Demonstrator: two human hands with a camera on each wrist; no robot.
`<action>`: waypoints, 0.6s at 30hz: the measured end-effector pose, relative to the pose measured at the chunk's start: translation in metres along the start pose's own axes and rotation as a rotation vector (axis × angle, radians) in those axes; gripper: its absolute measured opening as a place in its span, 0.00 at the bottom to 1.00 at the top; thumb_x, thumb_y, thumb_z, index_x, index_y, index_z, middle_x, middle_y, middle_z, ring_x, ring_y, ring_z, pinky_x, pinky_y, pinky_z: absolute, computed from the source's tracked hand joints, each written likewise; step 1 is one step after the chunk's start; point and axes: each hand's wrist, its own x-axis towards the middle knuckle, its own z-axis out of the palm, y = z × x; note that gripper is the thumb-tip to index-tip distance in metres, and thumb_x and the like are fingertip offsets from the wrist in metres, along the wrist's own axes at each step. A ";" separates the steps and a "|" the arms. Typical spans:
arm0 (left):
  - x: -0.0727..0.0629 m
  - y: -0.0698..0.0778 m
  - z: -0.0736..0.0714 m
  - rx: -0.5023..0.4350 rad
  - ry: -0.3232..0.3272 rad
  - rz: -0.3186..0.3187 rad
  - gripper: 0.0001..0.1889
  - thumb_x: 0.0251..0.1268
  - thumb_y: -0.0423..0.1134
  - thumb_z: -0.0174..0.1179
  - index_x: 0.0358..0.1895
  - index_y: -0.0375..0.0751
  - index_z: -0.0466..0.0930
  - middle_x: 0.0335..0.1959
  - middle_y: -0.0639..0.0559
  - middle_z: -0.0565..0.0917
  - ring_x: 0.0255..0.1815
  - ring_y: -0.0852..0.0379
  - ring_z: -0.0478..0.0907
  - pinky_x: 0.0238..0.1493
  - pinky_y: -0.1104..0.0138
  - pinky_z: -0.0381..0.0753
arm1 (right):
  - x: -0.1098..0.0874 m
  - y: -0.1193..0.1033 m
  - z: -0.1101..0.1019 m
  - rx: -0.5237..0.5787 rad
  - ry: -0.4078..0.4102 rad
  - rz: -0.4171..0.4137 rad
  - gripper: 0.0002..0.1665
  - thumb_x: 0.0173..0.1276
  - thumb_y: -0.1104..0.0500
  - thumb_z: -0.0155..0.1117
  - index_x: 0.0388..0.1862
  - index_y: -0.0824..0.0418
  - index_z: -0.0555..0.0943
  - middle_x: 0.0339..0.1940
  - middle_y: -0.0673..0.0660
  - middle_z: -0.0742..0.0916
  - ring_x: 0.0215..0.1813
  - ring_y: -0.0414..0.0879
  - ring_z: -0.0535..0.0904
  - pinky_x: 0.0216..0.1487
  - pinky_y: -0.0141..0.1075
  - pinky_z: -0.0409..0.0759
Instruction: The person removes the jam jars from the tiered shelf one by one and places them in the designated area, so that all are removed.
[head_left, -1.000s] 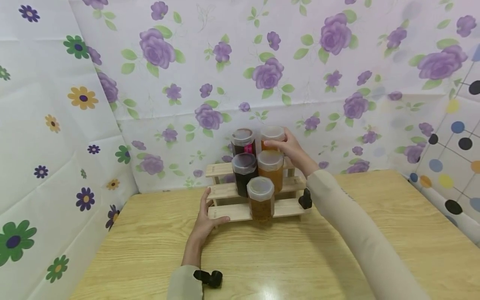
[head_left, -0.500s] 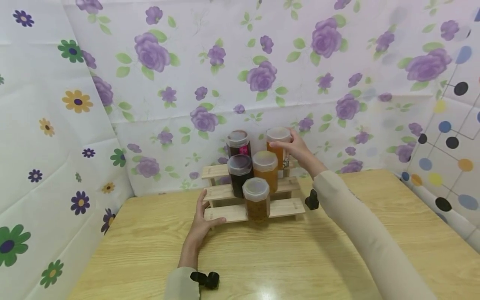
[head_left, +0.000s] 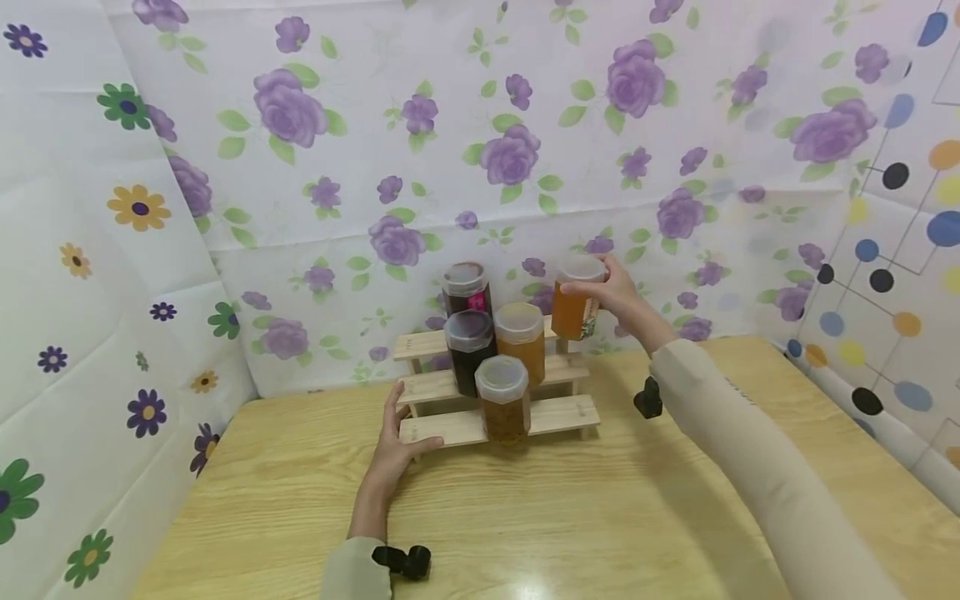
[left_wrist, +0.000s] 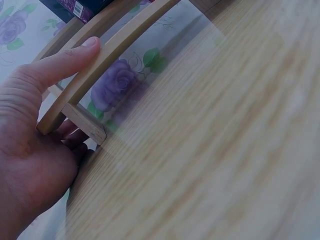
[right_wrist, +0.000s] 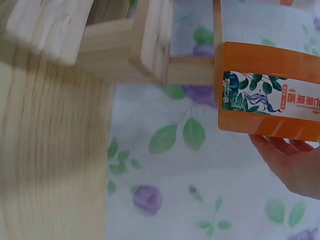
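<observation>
My right hand [head_left: 624, 297] grips an orange jam jar [head_left: 573, 313] with a pale lid near its top. The jar is upright, off the right end of the top step; its printed label [right_wrist: 272, 95] shows in the right wrist view. My left hand [head_left: 392, 454] holds the left end of the three-step wooden rack [head_left: 562, 415], thumb on the lowest step and fingers behind it. On the rack stand a dark jar with a pink label [head_left: 477, 302] on top, a black jar [head_left: 471, 358] and a yellow-orange jar [head_left: 521, 346] in the middle, and a brown jar [head_left: 504, 408] lowest.
The rack stands on a wood-grain table [head_left: 480, 517], close to a back wall covered in a purple-flower sheet [head_left: 337, 167]. More patterned sheets hang at the left [head_left: 67, 317] and right [head_left: 900, 250].
My right hand has lifted the orange jar from the top step and carried it right, past the rack's end. The left hand keeps its hold on the rack; the head view has shifted slightly.
</observation>
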 end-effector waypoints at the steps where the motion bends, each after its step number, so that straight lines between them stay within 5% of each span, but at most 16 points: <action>1: 0.000 0.000 0.000 -0.001 0.001 -0.002 0.60 0.50 0.30 0.73 0.77 0.69 0.39 0.77 0.37 0.51 0.75 0.36 0.55 0.69 0.43 0.61 | -0.001 0.001 -0.003 0.011 0.010 0.005 0.61 0.58 0.44 0.73 0.80 0.54 0.45 0.71 0.68 0.67 0.69 0.61 0.69 0.70 0.54 0.68; 9: -0.002 0.000 -0.001 0.003 0.003 -0.006 0.61 0.50 0.29 0.73 0.78 0.69 0.38 0.77 0.37 0.51 0.76 0.37 0.53 0.68 0.44 0.62 | -0.007 0.015 -0.025 0.055 0.097 0.040 0.63 0.60 0.43 0.71 0.80 0.55 0.41 0.77 0.66 0.59 0.74 0.59 0.63 0.70 0.53 0.68; 15: -0.001 0.000 0.000 0.003 0.004 -0.009 0.61 0.51 0.29 0.73 0.77 0.70 0.38 0.77 0.38 0.52 0.75 0.37 0.57 0.67 0.48 0.63 | -0.008 0.034 -0.042 -0.008 0.189 0.040 0.60 0.57 0.40 0.73 0.77 0.57 0.50 0.58 0.57 0.73 0.45 0.44 0.75 0.57 0.44 0.74; 18: 0.000 0.000 0.001 0.003 0.000 -0.006 0.60 0.51 0.29 0.73 0.77 0.70 0.38 0.77 0.38 0.51 0.75 0.37 0.55 0.68 0.46 0.62 | -0.010 0.047 -0.053 -0.049 0.219 0.072 0.65 0.56 0.37 0.73 0.79 0.57 0.45 0.61 0.61 0.72 0.47 0.47 0.75 0.63 0.49 0.72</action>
